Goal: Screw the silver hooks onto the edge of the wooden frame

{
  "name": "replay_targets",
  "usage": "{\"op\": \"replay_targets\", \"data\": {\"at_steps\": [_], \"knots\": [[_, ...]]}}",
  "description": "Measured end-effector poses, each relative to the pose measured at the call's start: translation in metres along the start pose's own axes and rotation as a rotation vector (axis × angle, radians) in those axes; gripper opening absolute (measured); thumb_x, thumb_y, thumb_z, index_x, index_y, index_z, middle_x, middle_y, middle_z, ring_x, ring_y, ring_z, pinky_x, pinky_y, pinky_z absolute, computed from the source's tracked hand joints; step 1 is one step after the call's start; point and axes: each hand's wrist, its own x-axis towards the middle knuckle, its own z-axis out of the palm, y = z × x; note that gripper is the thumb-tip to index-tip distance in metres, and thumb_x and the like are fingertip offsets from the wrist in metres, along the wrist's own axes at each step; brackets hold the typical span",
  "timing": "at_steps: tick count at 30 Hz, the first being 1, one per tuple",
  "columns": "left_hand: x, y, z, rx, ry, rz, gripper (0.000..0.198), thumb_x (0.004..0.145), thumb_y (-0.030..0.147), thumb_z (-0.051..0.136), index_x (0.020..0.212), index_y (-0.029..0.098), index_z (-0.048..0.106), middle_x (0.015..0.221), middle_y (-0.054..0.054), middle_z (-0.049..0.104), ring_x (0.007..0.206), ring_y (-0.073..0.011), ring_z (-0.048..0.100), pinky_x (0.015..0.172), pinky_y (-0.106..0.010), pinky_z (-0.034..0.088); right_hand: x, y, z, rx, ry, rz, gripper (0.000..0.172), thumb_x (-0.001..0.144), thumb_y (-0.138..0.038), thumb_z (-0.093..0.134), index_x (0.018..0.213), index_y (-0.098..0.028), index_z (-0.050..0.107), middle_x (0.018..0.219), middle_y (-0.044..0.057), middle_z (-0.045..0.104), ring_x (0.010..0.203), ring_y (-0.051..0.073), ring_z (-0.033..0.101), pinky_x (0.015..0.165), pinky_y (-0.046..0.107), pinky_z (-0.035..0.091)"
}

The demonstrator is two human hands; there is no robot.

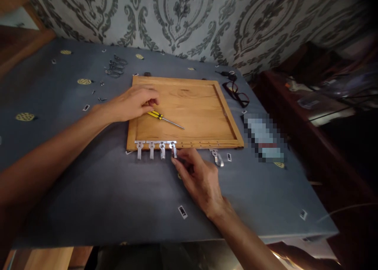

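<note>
1. One framed wooden board [191,104] lies flat in the middle of the table, and one screwdriver [169,121] rests over it.
2. Four metal hooks [151,146] stand in a row along the left part of the board's near edge; one separate hook [217,159] sits at the same edge, farther right.
3. More hooks [115,67] are clustered at the far left, too bunched to count surely. Several small screws [102,99] are scattered between them and the board.
4. One pair of glasses [236,93] and some keys [232,75] lie beyond the board's right side. Nearer is one pixelated item [265,136].
5. The right hand [203,179] has thumb and fingers pinched on the lower end of the rightmost hook [173,145] in the row. The left hand [136,102] is over the board's left side, fingers curled at the screwdriver's handle; I cannot tell whether they grip it.
6. A grey-blue cloth [132,207] with yellow pineapples and small labels covers the table.
7. Behind hangs pale fabric [183,17] with dark, ornate motifs; dark reddish furniture [280,100] stands at right.
8. The board is honey-coloured, with visible grain, a raised border and small dark holes along its near edge. The screwdriver has a yellow-and-black handle and thin metal shaft; the hooks are shiny silver.
</note>
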Motion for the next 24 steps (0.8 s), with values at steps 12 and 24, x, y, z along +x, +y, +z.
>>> {"op": "replay_targets", "data": {"at_steps": [12,24], "knots": [[0.001,0.013,-0.011,0.105,-0.044,0.030,0.018,0.088,0.022,0.050,0.089,0.020,0.067,0.092,-0.005,0.068,0.086,-0.0173,0.061,0.084,-0.030,0.043,-0.001,-0.001,-0.001,0.009,0.009,0.013,0.005,0.094,-0.027,0.061,0.095,-0.023,0.063,0.077,-0.001,0.076,0.056,0.012,0.067,0.052,0.021,0.051],[-0.053,0.044,-0.017,0.001,-0.031,0.034,0.023,0.097,0.030,0.045,0.094,0.022,0.066,0.092,-0.002,0.067,0.079,-0.0157,0.061,0.070,-0.028,0.041,0.000,-0.003,-0.003,-0.045,-0.002,0.012,0.004,0.095,-0.026,0.061,0.095,-0.023,0.063,0.072,-0.002,0.073,0.051,0.010,0.062,0.051,0.020,0.050]]}}
